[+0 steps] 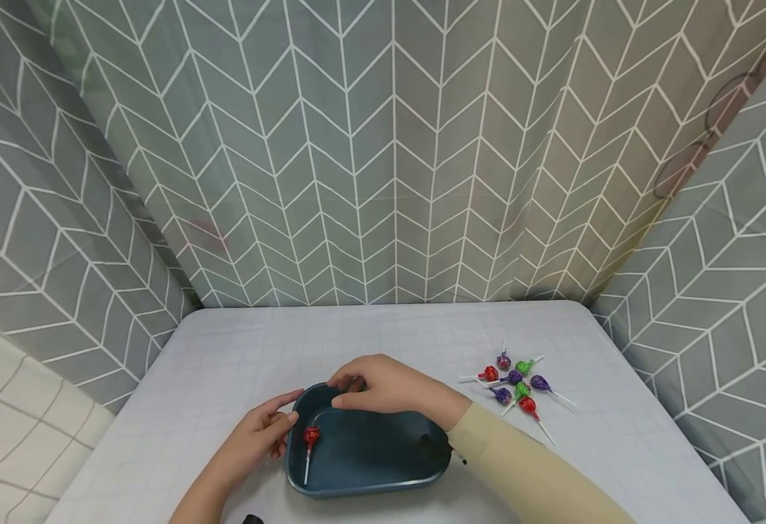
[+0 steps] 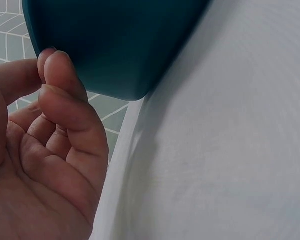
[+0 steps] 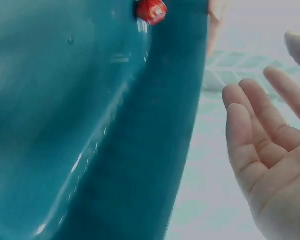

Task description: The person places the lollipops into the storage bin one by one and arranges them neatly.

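Observation:
A dark teal tray (image 1: 376, 451) with raised walls sits near the front of the table. One red-wrapped lollipop (image 1: 311, 435) lies inside it at the left end, its white stick toward the front. My left hand (image 1: 258, 437) holds the tray's left end, thumb at the rim; in the left wrist view its fingertips meet the tray's outer wall. Over the far left part of the tray is my right hand (image 1: 383, 386), palm down. The right wrist view shows that hand's fingers (image 3: 238, 125) loosely bent and apart, with nothing between them, beside the tray's wall.
Several wrapped lollipops in red, green and purple, among them a green one (image 1: 522, 391), lie in a loose cluster on the white-covered table (image 1: 225, 349), right of the tray. A patterned curtain (image 1: 389, 182) stands behind the table. A small black object (image 1: 252, 519) shows at the front edge.

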